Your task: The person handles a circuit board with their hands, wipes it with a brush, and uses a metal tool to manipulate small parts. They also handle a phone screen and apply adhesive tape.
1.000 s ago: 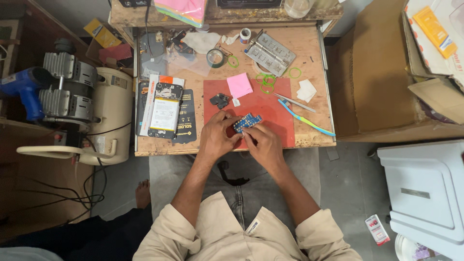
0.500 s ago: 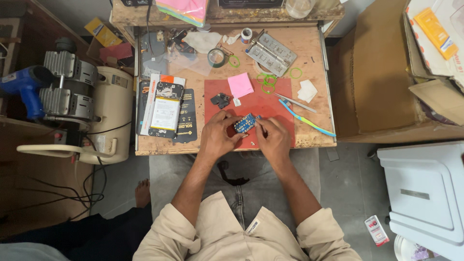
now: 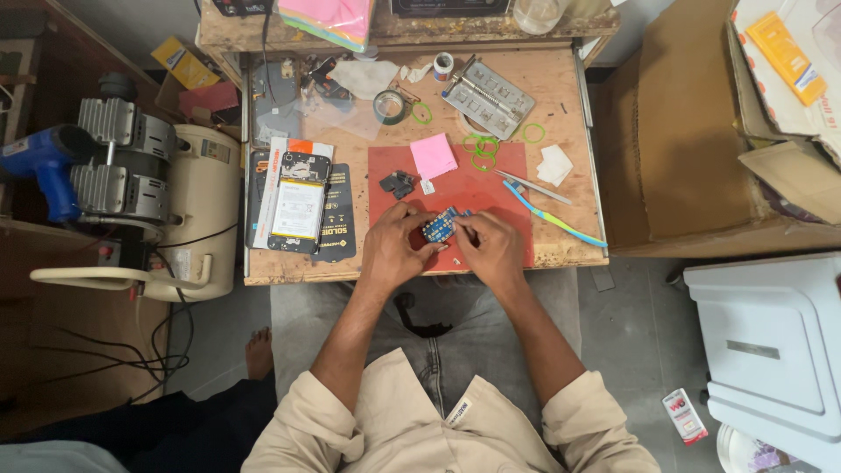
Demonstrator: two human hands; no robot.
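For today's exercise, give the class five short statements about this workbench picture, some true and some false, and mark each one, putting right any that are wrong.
1. Both hands hold the small blue circuit board over the red rectangular mat. True: the left hand and right hand meet at it.
2. The square pink sticky note lies off the mat. False: it lies on the mat's upper edge.
3. Green rubber bands lie near the grey metal hinged jig. True.
4. The blue-and-yellow toothbrush is in the right hand. False: it lies on the wooden table, right of the hand.
5. The roll of tape stands on the mat. False: it lies on the table beyond it.
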